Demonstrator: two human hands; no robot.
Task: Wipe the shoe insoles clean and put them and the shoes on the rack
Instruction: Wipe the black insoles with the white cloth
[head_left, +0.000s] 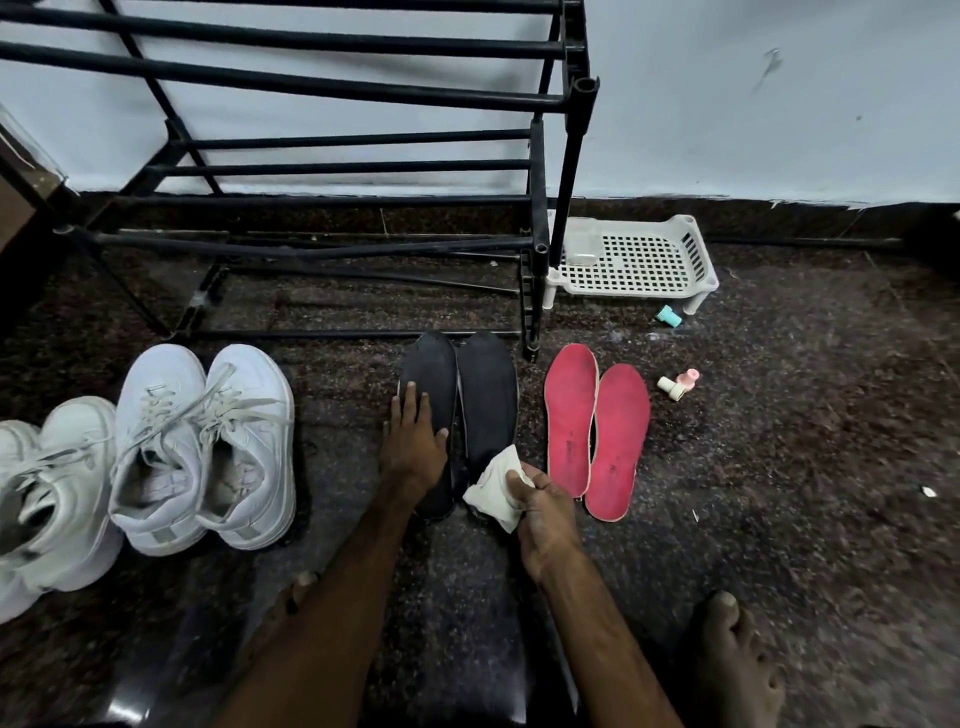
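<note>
The rack (337, 168) was black against a pale grey-blue wall (753, 130), and the floor (779, 441) was dark brown stone flecked with lighter specks. The shoes (208, 447) were all white; the black insoles (488, 395) were plain, and the red insoles (571, 415) had pale edges. The cloth (493, 488) was white, as was the tray (639, 260) with its grid of holes.

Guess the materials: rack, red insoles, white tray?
Rack: looks like black-painted metal tubing with plastic joints; round bars, dull sheen.
Red insoles: probably foam with matte fabric top; thin, pale worn edges.
White tray: moulded plastic, semi-gloss; perforated grid base.
</note>
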